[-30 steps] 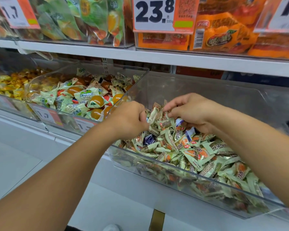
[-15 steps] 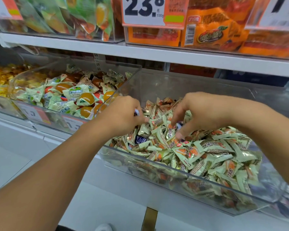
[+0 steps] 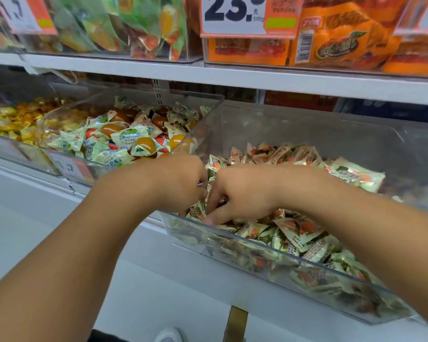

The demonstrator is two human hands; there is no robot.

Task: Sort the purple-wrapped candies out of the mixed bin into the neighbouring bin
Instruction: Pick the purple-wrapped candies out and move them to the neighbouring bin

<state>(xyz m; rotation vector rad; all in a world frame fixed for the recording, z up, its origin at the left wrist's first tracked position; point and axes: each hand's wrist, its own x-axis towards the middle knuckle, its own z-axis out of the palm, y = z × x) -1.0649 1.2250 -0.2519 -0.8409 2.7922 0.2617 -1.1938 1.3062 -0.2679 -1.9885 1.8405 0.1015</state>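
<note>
The mixed bin (image 3: 307, 262) is a clear box heaped with pale green and orange wrapped candies (image 3: 302, 233). My left hand (image 3: 181, 183) hovers at the bin's left front corner, curled into a fist, and a sliver of purple candy (image 3: 200, 183) shows at its fingers. My right hand (image 3: 242, 193) is right beside it, fingers curled down into the pile at the same corner. Its fingertips are buried among wrappers, so what they hold is hidden. The neighbouring bin (image 3: 203, 127) to the left holds green-wrapped jelly cups (image 3: 134, 141).
A third clear bin with yellow candies (image 3: 13, 119) stands further left. A white shelf (image 3: 257, 80) runs above the bins, carrying a price tag (image 3: 235, 16) and orange snack packs (image 3: 336, 43). White floor and a shoe tip (image 3: 169, 334) lie below.
My right hand has moved left and toward the bin's front corner, digging into the pile next to my left fist. The view has dropped and closed in slightly.
</note>
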